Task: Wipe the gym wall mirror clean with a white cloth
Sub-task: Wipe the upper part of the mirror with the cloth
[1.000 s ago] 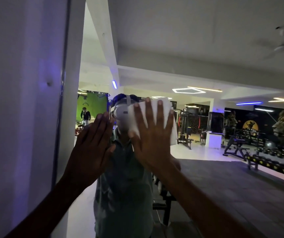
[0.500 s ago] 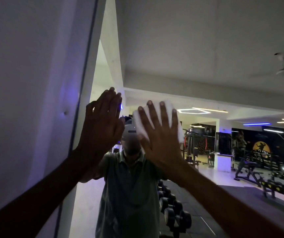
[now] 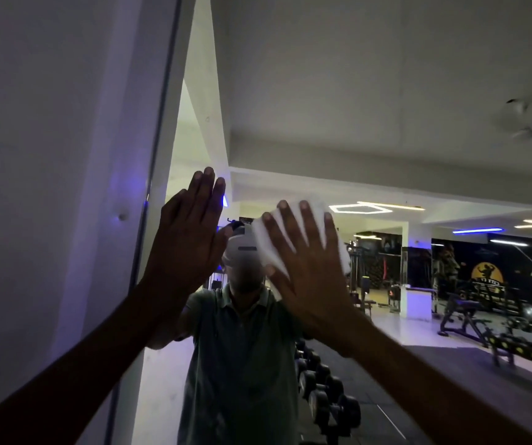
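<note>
Dim gym fills the mirror (image 3: 386,107), dumbbells (image 3: 328,393) reflected low. Left hand (image 3: 187,239) lies flat, fingers straight, near the frame; right hand (image 3: 303,268) presses the white cloth (image 3: 267,242) flat mid-wipe. Next, probably a steady sweep rightward.

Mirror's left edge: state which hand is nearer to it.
Left. The left hand lies flat on the glass just right of the mirror's left edge. The right hand is farther right, pressing the white cloth against the mirror.
</note>
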